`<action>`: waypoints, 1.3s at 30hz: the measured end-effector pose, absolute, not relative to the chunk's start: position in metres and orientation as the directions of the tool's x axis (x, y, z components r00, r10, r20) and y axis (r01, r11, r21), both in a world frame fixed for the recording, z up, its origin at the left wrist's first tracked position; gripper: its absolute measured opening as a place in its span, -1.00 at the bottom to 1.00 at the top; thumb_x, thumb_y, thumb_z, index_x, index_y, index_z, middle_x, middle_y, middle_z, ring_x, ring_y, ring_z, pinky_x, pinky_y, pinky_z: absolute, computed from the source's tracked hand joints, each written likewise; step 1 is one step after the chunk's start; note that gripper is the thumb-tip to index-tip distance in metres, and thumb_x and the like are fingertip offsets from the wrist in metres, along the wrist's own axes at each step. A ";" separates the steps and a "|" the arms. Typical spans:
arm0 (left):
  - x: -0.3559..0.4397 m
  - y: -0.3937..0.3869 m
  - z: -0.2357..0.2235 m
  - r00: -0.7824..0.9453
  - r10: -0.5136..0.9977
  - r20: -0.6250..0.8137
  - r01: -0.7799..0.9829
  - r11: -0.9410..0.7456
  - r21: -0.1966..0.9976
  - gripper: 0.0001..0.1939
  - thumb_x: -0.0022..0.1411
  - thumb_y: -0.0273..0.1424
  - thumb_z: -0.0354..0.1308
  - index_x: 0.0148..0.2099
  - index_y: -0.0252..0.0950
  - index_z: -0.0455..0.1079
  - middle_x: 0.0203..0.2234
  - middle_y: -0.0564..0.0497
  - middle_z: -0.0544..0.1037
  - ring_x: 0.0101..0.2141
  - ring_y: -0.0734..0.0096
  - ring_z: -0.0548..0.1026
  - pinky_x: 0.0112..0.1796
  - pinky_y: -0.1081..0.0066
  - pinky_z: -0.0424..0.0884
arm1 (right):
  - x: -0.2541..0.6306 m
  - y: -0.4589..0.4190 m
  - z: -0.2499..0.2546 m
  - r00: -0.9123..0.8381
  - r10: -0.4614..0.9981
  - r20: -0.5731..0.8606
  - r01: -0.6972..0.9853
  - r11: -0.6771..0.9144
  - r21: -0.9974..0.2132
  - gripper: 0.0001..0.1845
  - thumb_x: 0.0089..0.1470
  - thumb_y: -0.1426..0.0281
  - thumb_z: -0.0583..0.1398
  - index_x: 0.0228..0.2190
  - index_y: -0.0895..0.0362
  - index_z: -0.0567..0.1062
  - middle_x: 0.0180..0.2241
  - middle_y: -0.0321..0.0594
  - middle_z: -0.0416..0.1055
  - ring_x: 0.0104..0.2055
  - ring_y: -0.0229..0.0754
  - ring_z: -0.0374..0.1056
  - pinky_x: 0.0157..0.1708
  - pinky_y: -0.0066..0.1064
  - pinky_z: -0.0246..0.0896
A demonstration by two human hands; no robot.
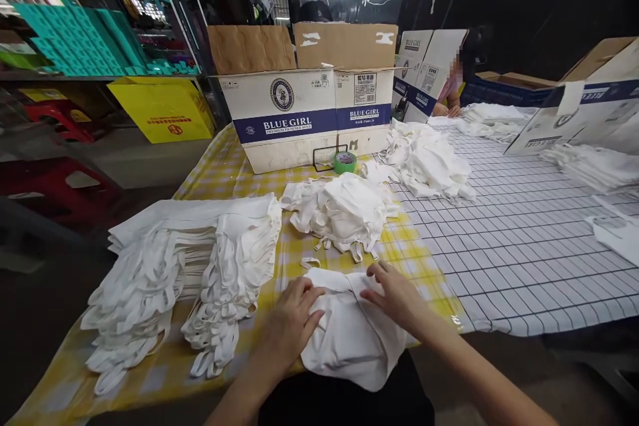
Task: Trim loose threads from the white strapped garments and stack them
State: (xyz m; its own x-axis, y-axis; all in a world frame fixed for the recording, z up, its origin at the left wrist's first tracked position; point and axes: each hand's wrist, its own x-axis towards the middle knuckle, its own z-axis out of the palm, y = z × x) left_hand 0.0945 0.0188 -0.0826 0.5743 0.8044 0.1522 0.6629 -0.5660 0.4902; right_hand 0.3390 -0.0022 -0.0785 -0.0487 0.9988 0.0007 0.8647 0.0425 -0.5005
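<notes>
A white cloth bag [352,336] lies at the near edge of the table, partly hanging over it. My left hand [294,319] rests flat on the bag's left side with fingers stretched out. My right hand [394,296] presses on its upper right part, fingers spread. To the left sits a tall fanned stack of folded white bags [184,259] with loose handles. Just beyond my hands lies a loose heap of white bags [342,210].
A yellow checked cloth [234,166] and a white grid cloth [524,246] cover the table. An open Blue Girl carton [304,116] stands at the back with a green tape roll [345,162] before it. Another person [452,90] sits far right among more bag piles and cartons.
</notes>
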 end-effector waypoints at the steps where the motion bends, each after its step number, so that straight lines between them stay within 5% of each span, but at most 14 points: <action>1: 0.100 0.023 -0.083 0.575 0.798 0.180 0.687 -0.590 0.424 -0.76 0.19 -0.43 0.03 -0.07 -0.19 0.31 -0.15 -0.05 0.32 -0.13 0.25 0.32 -0.15 0.27 0.29 | 0.331 -0.001 -0.086 -0.015 1.000 0.028 0.893 0.025 -0.448 -0.75 -0.06 0.26 0.20 -0.31 0.10 0.37 -0.26 -0.16 0.37 -0.29 -0.10 0.30 -0.40 -0.38 0.11; 5: 0.112 0.030 -0.092 0.588 0.803 0.100 0.771 -0.594 0.231 -0.80 0.12 -0.44 0.14 -0.16 -0.21 0.34 -0.24 -0.03 0.36 -0.17 0.19 0.32 -0.20 0.24 0.29 | 0.313 -0.006 -0.115 0.040 0.999 0.014 0.943 -0.033 -0.331 -0.92 -0.05 0.42 0.14 -0.41 0.13 0.36 -0.33 -0.10 0.35 -0.27 -0.04 0.28 -0.36 -0.33 0.11; 8: 0.109 0.032 -0.101 0.567 0.823 0.045 0.794 -0.560 0.236 -0.80 0.11 -0.45 0.14 -0.16 -0.22 0.34 -0.27 -0.02 0.39 -0.20 0.22 0.33 -0.22 0.26 0.29 | 0.322 -0.008 -0.116 0.066 0.996 -0.058 0.845 -0.087 -0.527 -0.88 -0.02 0.50 0.04 -0.53 0.12 0.33 -0.47 -0.19 0.34 -0.41 -0.16 0.26 -0.41 -0.37 0.07; 12: 0.099 0.035 -0.100 0.614 0.788 0.030 0.730 -0.582 0.359 -0.72 0.17 -0.51 0.03 -0.06 -0.20 0.32 -0.22 0.00 0.44 -0.16 0.26 0.35 -0.15 0.28 0.26 | 0.348 -0.004 -0.097 -0.047 0.929 -0.366 0.184 -0.352 -0.918 -0.94 -0.06 0.40 0.10 -0.52 0.12 0.32 -0.59 -0.33 0.27 -0.55 -0.29 0.18 -0.50 -0.46 0.07; 14: 0.094 0.038 -0.094 0.650 0.758 0.054 0.671 -0.607 0.426 -0.64 0.18 -0.54 -0.02 0.02 -0.18 0.27 -0.15 0.01 0.44 -0.12 0.30 0.34 -0.10 0.30 0.24 | 0.362 0.000 -0.092 -0.117 0.901 -0.418 -0.196 -0.433 -0.880 -0.93 -0.07 0.38 0.13 -0.49 0.12 0.32 -0.54 -0.33 0.30 -0.52 -0.31 0.21 -0.47 -0.47 0.12; 17: 0.084 0.043 -0.084 0.689 0.723 0.052 0.615 -0.621 0.486 -0.73 0.20 -0.51 -0.05 -0.09 -0.19 0.35 -0.21 0.03 0.46 -0.17 0.34 0.37 -0.11 0.31 0.23 | 0.384 0.004 -0.092 -0.104 0.877 -0.469 -0.435 -0.464 -0.772 -0.92 -0.08 0.37 0.12 -0.48 0.13 0.32 -0.50 -0.28 0.34 -0.49 -0.28 0.26 -0.43 -0.43 0.20; 20: 0.071 0.049 -0.077 0.686 0.727 0.015 0.632 -0.606 0.483 -0.82 0.21 -0.47 -0.06 -0.31 -0.24 0.37 -0.36 0.04 0.43 -0.28 0.35 0.36 -0.18 0.32 0.23 | 0.400 0.007 -0.093 -0.048 0.872 -0.488 -0.422 -0.460 -0.781 -0.89 -0.09 0.38 0.09 -0.45 0.16 0.35 -0.45 -0.18 0.39 -0.40 -0.18 0.34 -0.35 -0.34 0.26; 25: 0.054 0.053 -0.071 0.700 0.712 -0.048 0.640 -0.596 0.485 -0.83 0.19 -0.50 -0.09 -0.37 -0.25 0.31 -0.39 0.03 0.39 -0.30 0.36 0.34 -0.19 0.35 0.23 | 0.405 0.003 -0.085 0.021 0.888 -0.460 -0.366 -0.421 -0.830 -0.80 -0.05 0.26 0.13 -0.40 0.14 0.35 -0.37 -0.12 0.40 -0.29 -0.09 0.36 -0.34 -0.33 0.29; 29: 0.048 0.050 -0.066 0.707 0.703 -0.078 0.654 -0.608 0.450 -0.84 0.17 -0.52 -0.10 -0.38 -0.25 0.28 -0.39 0.04 0.40 -0.31 0.36 0.34 -0.14 0.32 0.21 | 0.406 -0.002 -0.084 0.083 0.898 -0.432 -0.347 -0.380 -0.857 -0.74 -0.18 0.43 0.24 -0.36 0.11 0.33 -0.47 -0.32 0.35 -0.50 -0.29 0.27 -0.56 -0.51 0.16; 32: 0.046 0.047 -0.061 0.735 0.670 -0.107 0.644 -0.639 0.421 -0.84 0.18 -0.52 -0.08 -0.35 -0.24 0.30 -0.39 0.05 0.43 -0.31 0.37 0.36 -0.07 0.28 0.16 | 0.413 -0.006 -0.087 0.146 0.893 -0.425 -0.271 -0.377 -0.886 -0.80 -0.14 0.38 0.26 -0.44 0.12 0.33 -0.58 -0.41 0.25 -0.62 -0.39 0.13 -0.66 -0.57 0.00; 39: 0.074 0.026 -0.055 0.667 0.745 -0.025 0.690 -0.604 0.400 -0.82 0.21 -0.42 -0.03 -0.34 -0.26 0.39 -0.35 -0.03 0.44 -0.24 0.28 0.34 -0.18 0.29 0.23 | 0.415 -0.017 -0.083 -0.033 0.885 -0.464 -0.450 -0.428 -0.784 -0.83 -0.07 0.31 0.27 -0.49 0.18 0.45 -0.45 -0.25 0.40 -0.43 -0.28 0.29 -0.37 -0.46 0.24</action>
State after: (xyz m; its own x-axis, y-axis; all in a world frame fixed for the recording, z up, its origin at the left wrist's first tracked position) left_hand 0.0742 0.0260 -0.0547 0.6665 0.7451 -0.0253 0.6899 -0.6036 0.3996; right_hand 0.4149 -0.0173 -0.0827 -0.0334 0.8851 -0.4642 -0.4501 -0.4280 -0.7837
